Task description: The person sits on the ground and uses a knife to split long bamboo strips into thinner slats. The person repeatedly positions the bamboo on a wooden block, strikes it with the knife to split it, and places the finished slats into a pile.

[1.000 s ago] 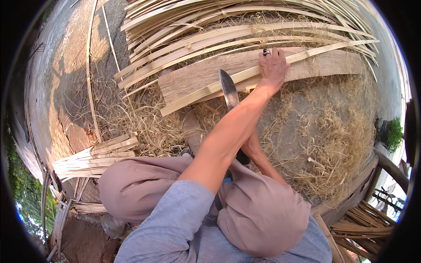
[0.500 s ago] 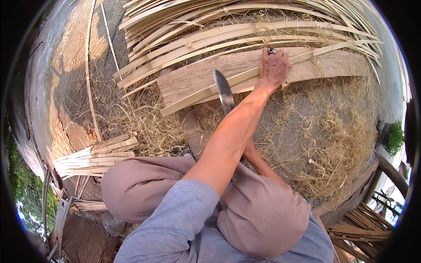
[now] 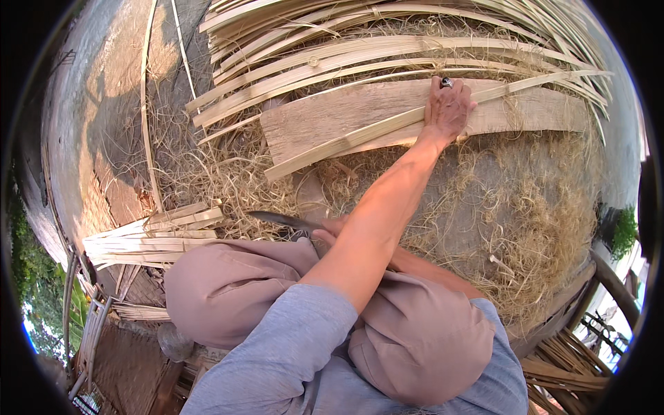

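Observation:
My left hand [image 3: 449, 109], with a ring on one finger, reaches far across and grips a long pale bamboo strip [image 3: 360, 137]. The strip lies slanted over a flat wooden board [image 3: 325, 114], its near left end jutting past the board's edge. Under my left forearm crosses my right arm, and only part of my right hand [image 3: 330, 229] shows beyond it, closed around a knife. The dark knife [image 3: 280, 219] has its blade pointing left, low above the shavings by my knees and apart from the strip. Its handle is hidden.
Many split bamboo strips [image 3: 304, 72] lie fanned out beyond the board. Curly shavings [image 3: 532, 228] cover the ground at right and around the board. A bundle of short strips [image 3: 152, 242] sits by my left knee. More strips [image 3: 567, 366] are heaped at lower right.
The knife has swung away from the strip, down and left toward my knees, and part of my right hand now shows. My left hand keeps its hold on the strip. The view has shifted slightly.

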Action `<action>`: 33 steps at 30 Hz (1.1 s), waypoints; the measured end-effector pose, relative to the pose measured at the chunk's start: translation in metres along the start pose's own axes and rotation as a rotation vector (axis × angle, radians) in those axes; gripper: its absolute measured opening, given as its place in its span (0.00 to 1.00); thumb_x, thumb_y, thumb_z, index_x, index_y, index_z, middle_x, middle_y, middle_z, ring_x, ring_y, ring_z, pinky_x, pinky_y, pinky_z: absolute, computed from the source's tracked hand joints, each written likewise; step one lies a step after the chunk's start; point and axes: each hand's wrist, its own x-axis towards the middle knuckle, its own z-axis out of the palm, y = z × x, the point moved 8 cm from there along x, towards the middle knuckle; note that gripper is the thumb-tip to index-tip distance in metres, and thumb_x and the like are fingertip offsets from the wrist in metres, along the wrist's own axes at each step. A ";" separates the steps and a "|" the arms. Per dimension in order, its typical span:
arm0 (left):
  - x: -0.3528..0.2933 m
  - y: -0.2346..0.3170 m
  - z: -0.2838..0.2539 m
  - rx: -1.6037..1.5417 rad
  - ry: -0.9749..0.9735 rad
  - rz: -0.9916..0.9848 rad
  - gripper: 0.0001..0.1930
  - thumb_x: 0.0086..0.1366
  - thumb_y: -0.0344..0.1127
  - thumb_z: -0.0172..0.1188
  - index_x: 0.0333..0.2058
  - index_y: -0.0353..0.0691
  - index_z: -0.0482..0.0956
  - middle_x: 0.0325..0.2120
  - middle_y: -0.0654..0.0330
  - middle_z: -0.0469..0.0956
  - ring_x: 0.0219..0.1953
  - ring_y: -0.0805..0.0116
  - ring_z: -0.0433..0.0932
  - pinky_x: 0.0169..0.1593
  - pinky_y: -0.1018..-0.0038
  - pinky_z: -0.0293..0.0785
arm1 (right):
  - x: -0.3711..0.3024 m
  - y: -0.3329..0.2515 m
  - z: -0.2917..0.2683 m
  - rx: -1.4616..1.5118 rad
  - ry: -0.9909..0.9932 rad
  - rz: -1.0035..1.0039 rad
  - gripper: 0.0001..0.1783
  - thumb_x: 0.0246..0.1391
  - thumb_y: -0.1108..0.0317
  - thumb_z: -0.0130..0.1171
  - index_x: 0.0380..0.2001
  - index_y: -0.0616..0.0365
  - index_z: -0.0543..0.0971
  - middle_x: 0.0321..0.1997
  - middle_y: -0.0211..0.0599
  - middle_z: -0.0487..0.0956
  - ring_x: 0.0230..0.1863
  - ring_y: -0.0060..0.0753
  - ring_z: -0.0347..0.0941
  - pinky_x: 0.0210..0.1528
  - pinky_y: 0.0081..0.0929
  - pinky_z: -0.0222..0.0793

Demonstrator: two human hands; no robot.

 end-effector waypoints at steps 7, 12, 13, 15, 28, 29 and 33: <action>-0.003 0.004 0.001 0.004 -0.034 -0.026 0.15 0.66 0.47 0.65 0.36 0.40 0.80 0.33 0.58 0.78 0.35 0.64 0.76 0.54 0.60 0.62 | -0.024 0.106 -0.071 0.697 0.301 0.253 0.27 0.58 0.58 0.69 0.56 0.61 0.77 0.58 0.46 0.78 0.59 0.34 0.74 0.61 0.42 0.68; -0.001 -0.005 0.000 -0.001 -0.033 -0.059 0.15 0.66 0.48 0.65 0.37 0.40 0.81 0.35 0.58 0.79 0.39 0.62 0.76 0.54 0.60 0.62 | -0.039 0.100 -0.052 0.645 0.101 0.674 0.29 0.55 0.59 0.70 0.56 0.63 0.76 0.59 0.52 0.78 0.65 0.46 0.73 0.60 0.47 0.70; 0.000 -0.003 0.003 -0.012 -0.068 -0.069 0.15 0.66 0.48 0.65 0.37 0.40 0.81 0.35 0.58 0.79 0.40 0.62 0.76 0.54 0.61 0.62 | -0.038 0.095 -0.056 0.501 0.287 0.581 0.29 0.55 0.59 0.70 0.57 0.63 0.76 0.59 0.52 0.78 0.64 0.47 0.73 0.60 0.47 0.70; 0.002 -0.004 0.003 -0.005 -0.087 -0.074 0.15 0.66 0.48 0.65 0.37 0.40 0.81 0.35 0.58 0.79 0.40 0.61 0.76 0.54 0.61 0.62 | -0.036 0.076 -0.039 0.332 0.452 0.439 0.30 0.56 0.59 0.70 0.58 0.62 0.76 0.58 0.50 0.78 0.63 0.47 0.73 0.60 0.45 0.70; -0.001 -0.008 0.004 -0.025 -0.050 -0.081 0.16 0.65 0.48 0.65 0.37 0.39 0.81 0.35 0.56 0.78 0.42 0.59 0.77 0.57 0.57 0.61 | -0.027 0.072 -0.014 0.518 0.164 0.318 0.25 0.63 0.57 0.65 0.57 0.60 0.75 0.47 0.38 0.77 0.49 0.35 0.72 0.53 0.35 0.71; -0.001 -0.007 0.005 -0.011 -0.043 -0.082 0.16 0.66 0.48 0.65 0.37 0.39 0.81 0.36 0.56 0.78 0.42 0.59 0.77 0.57 0.57 0.61 | -0.028 0.067 -0.013 0.507 0.158 0.295 0.24 0.64 0.57 0.64 0.56 0.60 0.76 0.46 0.37 0.76 0.47 0.35 0.72 0.52 0.34 0.72; 0.000 -0.006 0.004 -0.005 -0.087 -0.090 0.16 0.66 0.48 0.64 0.38 0.39 0.81 0.36 0.56 0.78 0.44 0.59 0.76 0.58 0.57 0.61 | -0.015 0.073 -0.012 0.495 0.135 0.262 0.21 0.66 0.56 0.62 0.54 0.60 0.76 0.41 0.35 0.76 0.42 0.32 0.72 0.49 0.32 0.73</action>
